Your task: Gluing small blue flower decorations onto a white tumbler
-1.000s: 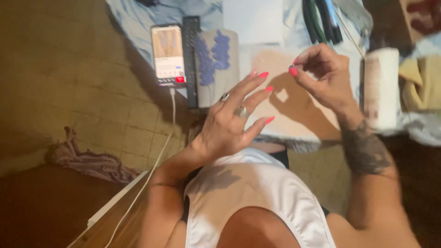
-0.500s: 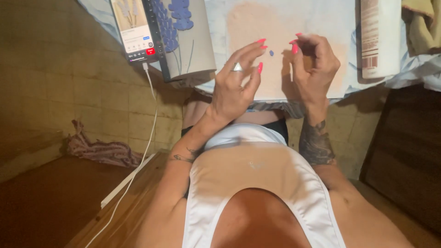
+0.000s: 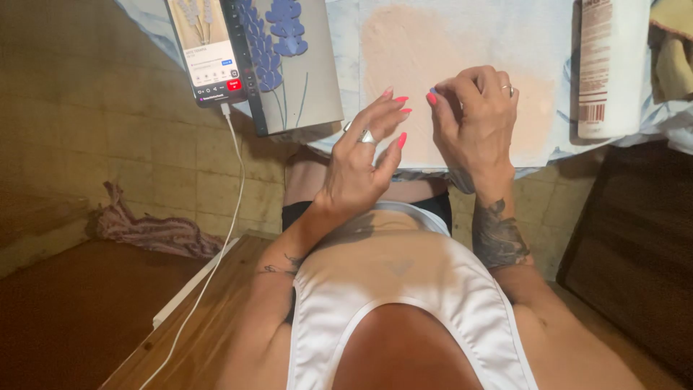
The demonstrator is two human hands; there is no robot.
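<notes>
Peach-coloured board point(image 3: 462, 58), lying flat on the pale blue cloth point(image 3: 346, 43), is the biggest thing under the hands and is where the work sits. To do this step well, I would judge, the board should stay flat and the pinching hand should move slowly, since the piece is very small.

Beside it on the left stands a grey panel with blue flower shapes point(image 3: 296, 65), and a phone point(image 3: 206, 47) leans against that panel with a white cable point(image 3: 216, 245) trailing down; neither crowds the hands. A white tube-shaped bottle point(image 3: 603, 68) lies at the right edge of the board, near enough to be knocked by a wide elbow. A crumpled rag point(image 3: 155, 231) lies on the tiled floor, well apart.

The right hand point(image 3: 473, 115) is curled, thumb and forefinger pinched on what seems a tiny blue piece point(image 3: 432, 92), though it is too small to be sure. The left hand point(image 3: 361, 162) hovers just beside it, fingers loosely spread and empty, a ring point(image 3: 366, 136) showing.
</notes>
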